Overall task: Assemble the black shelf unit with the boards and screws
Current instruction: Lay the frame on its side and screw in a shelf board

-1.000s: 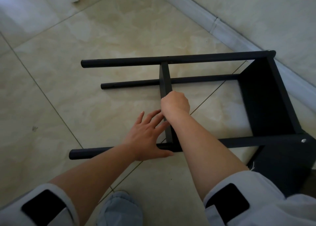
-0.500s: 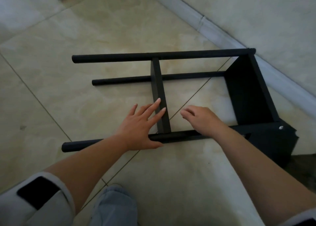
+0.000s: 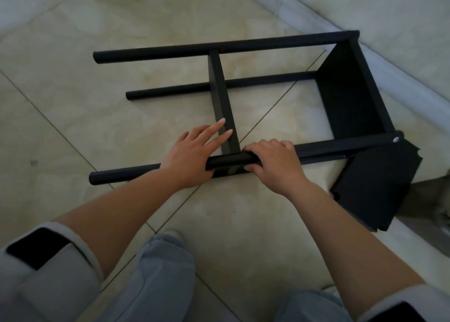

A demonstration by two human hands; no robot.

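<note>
While the frame lies on its side: black shelf unit (image 3: 280,97) on the tiled floor (image 3: 85,114), its top end near the baseboard (image 3: 365,46).
Left hand (image 3: 192,156): grip wide, fingers straight, resting flat against the middle shelf board (image 3: 222,102) and across the near pole (image 3: 146,171).
Right hand (image 3: 275,162): grip wrapped round that same pole, just beside the board joint.
Fixing: one screw head (image 3: 395,139) shows at the far corner.
Risk: push unevenly and the board could slip from its joint; fingers beside that joint could get pinched.
</note>
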